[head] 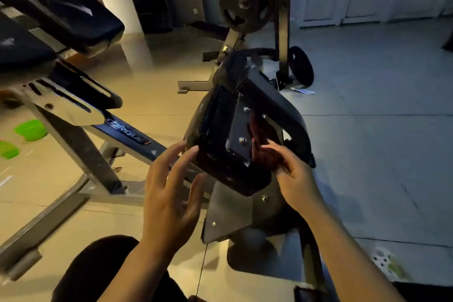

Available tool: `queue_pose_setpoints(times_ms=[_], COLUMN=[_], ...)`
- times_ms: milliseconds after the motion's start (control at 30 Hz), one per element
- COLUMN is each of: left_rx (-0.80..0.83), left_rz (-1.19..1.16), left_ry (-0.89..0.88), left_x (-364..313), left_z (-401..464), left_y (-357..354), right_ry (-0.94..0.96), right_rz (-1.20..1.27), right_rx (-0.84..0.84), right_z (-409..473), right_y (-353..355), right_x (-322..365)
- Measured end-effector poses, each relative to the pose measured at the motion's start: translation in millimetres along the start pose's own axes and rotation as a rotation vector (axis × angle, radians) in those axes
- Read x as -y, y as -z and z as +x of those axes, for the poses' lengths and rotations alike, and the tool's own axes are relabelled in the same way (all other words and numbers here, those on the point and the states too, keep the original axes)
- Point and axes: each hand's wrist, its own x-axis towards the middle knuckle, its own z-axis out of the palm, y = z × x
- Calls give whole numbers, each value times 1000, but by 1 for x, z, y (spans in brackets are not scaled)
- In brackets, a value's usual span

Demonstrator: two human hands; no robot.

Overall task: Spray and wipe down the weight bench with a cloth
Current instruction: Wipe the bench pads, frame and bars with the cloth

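Note:
A black padded bench part (220, 144) with a metal bracket and bolts on its underside stands in the middle of the view. My left hand (171, 193) is open, fingertips touching the pad's left edge. My right hand (289, 169) presses a dark red cloth (261, 147) into the gap between the pad's bracket and the black curved frame arm (277, 108). The cloth is partly hidden behind the bracket. At upper left the bench's long black backrest pad (61, 7) slants over its grey steel frame (81, 144). No spray bottle is in view.
A weight plate (245, 2) hangs on a rack at the top centre, with a small black wheel (302, 66) to its right. Two green objects (30, 130) lie on the tiled floor at left. My dark-clothed knee (98, 270) is at the bottom.

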Motion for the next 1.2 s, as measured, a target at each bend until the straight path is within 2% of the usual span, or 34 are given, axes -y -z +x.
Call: queue_pose_setpoints(times_ms=[133,267,333,400,633,667,733,867,933,1000,1100,1133,1200], left_rx=[20,235,321,313,325,349,407,513,475,394,403,473,612], left_rz=[-131,-171,-256,-344,-706,-756,-809,-826,-810,-761,-622,-552,-385], left_ry=[-133,-362,-311,-244,8,40,81,49,45,97,257,301,319], left_x=[-19,-22,-21,-21,-21,-20,-19,-30,-36,-31,-10,-1,12], left_z=[0,-16,-20,-21,-19,-19,-20,-16,-11,-12,-24,-27,-31], left_y=[0,-4,-1,4,30,33,38,57,67,70,65,62,57], right_ry=[70,87,48,6,-61,-78,-46,97,107,161,425,533,755], right_rz=[40,167,207,229,667,648,409,25,-84,-176,-411,-494,-624], right_rx=[-7,-89,-110,-88,113,99,51,112,-8,-203,-463,-495,-456], right_z=[-58,-92,-99,-103,-113,-111,-104,-92,-90,-89,-79,-72,-55], right_y=[-11,-35,-46,-52,-46,-43,-35,-22,-18,-14,-16,-22,-44], right_x=[12,25,32,40,58,61,66,62,61,63,72,75,78])
